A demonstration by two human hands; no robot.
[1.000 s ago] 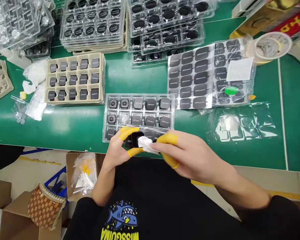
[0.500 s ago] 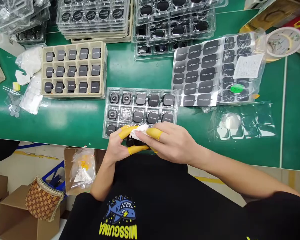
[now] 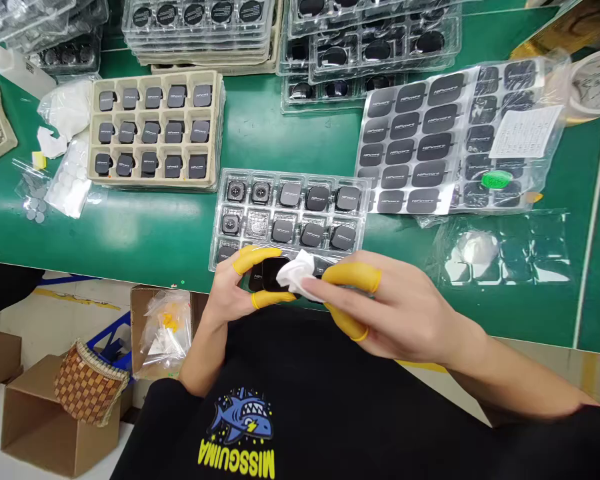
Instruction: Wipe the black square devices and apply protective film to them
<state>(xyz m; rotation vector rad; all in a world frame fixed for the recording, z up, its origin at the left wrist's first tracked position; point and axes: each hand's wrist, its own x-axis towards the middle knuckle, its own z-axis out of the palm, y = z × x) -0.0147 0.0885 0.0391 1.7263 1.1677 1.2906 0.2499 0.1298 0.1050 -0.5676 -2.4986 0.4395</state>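
Note:
My left hand (image 3: 230, 280), with yellow finger cots, grips a black square smartwatch body (image 3: 271, 275) by its edges between thumb and finger. A crumpled white wiping cloth (image 3: 298, 270) is pinched in my right hand (image 3: 395, 307), which also wears yellow cots. The cloth lies against the glossy face and covers part of it. Just beyond my hands sits a clear plastic tray (image 3: 275, 179) of similar watch bodies. Several show dark labelled faces, while three at the left show round sensor backs. My hands hide part of the tray's near row.
A beige tray (image 3: 219, 133) of small dark labelled pieces stands at the left. To the right lie sticker sheets (image 3: 410, 133) and a clear blister sheet (image 3: 510, 263). Stacked clear trays (image 3: 200, 47) line the back. A tape roll (image 3: 595, 83) is at the far right.
My right hand has moved right and nearer, away from my left hand, uncovering more of the glossy watch face. The cloth has shifted right with it. My left hand keeps its hold.

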